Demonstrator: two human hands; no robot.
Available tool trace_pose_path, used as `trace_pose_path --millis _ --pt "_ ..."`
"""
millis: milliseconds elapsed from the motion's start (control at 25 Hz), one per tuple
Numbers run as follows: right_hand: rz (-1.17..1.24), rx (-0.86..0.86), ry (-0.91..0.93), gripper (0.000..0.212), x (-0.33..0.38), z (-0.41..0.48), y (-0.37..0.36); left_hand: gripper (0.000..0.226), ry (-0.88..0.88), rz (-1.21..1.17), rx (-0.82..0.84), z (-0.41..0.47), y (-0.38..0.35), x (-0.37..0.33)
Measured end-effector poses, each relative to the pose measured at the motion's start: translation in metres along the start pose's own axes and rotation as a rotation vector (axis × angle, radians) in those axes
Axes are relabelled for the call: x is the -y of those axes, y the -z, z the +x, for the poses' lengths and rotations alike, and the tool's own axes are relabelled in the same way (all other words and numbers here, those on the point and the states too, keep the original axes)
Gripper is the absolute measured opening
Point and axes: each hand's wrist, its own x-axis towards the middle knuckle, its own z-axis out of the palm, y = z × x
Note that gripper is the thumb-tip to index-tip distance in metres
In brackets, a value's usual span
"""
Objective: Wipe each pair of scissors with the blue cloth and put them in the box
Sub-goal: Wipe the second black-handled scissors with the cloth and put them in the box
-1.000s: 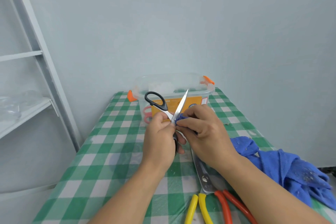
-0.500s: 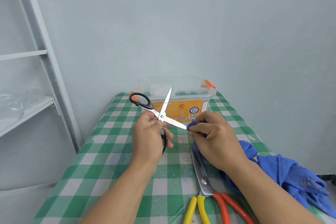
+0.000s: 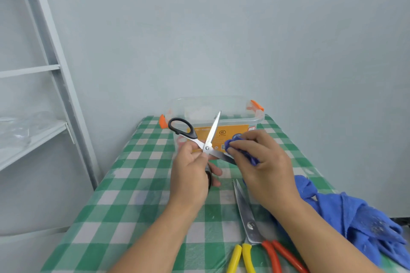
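- A grey shelf unit (image 3: 55, 68) was noted at the left, against a pale wall.
- A desk (image 3: 124, 195) covered in green-and-white check was recorded at centre, running back to the wall.
- The blue cloth (image 3: 359, 224) was found heaped on the near right part of the desk, with one end drawn up into the right hand.
- The box (image 3: 199, 108), of clear plastic with orange clips and an orange label, was observed at the far end of the desk, uncovered, behind both hands.
- The right hand (image 3: 264, 162) was seen raised above the desk; its fingers (image 3: 239, 146) were pinched on a fold of the blue cloth, which was pressed against the lower blade.
- The left hand (image 3: 190, 177) was seen just beside it; its fingers were curled round the lower handle of the black-handled scissors (image 3: 207, 146).
- The black-handled scissors were held in the air in front of the box, blades spread wide, one blade pointed up and the other towards the right hand.
- The orange-handled scissors (image 3: 246, 213) were found flat on the desk under the right forearm, tips pointed away.
- Yellow handles (image 3: 240, 257) were noted just beside the orange ones; which blades they belonged to could not be told.
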Motion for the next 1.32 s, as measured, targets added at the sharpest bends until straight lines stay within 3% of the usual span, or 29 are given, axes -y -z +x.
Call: trace_pose_path --millis 240,480,800,920,1040,1200,1320 --pt "-0.049 0.098 0.254 0.023 -0.004 0.004 -0.012 0.016 -0.014 -0.036 0.081 -0.004 -0.007 0.000" --pt "-0.046 0.115 0.254 0.017 -0.010 0.003 -0.009 0.020 -0.037 -0.078 0.010 -0.005 -0.002 -0.011" --pt "-0.126 0.086 0.134 0.013 -0.024 -0.003 0.004 0.018 -0.072 -0.059 -0.124 0.006 0.014 -0.014" --pt "-0.190 0.049 -0.057 0.010 -0.031 -0.003 0.007 0.017 -0.093 -0.010 -0.133 0.003 0.013 -0.012" --pt "-0.056 0.009 -0.317 0.011 -0.021 0.001 0.016 0.015 -0.101 -0.024 -0.098 -0.001 0.009 -0.014" --pt "0.232 -0.037 -0.395 0.034 0.003 0.011 0.022 0.014 -0.066 -0.058 -0.015 -0.003 0.002 -0.015" --pt "0.403 0.018 -0.395 0.035 0.019 0.012 0.017 0.011 -0.038 -0.055 0.075 -0.004 -0.004 -0.008"
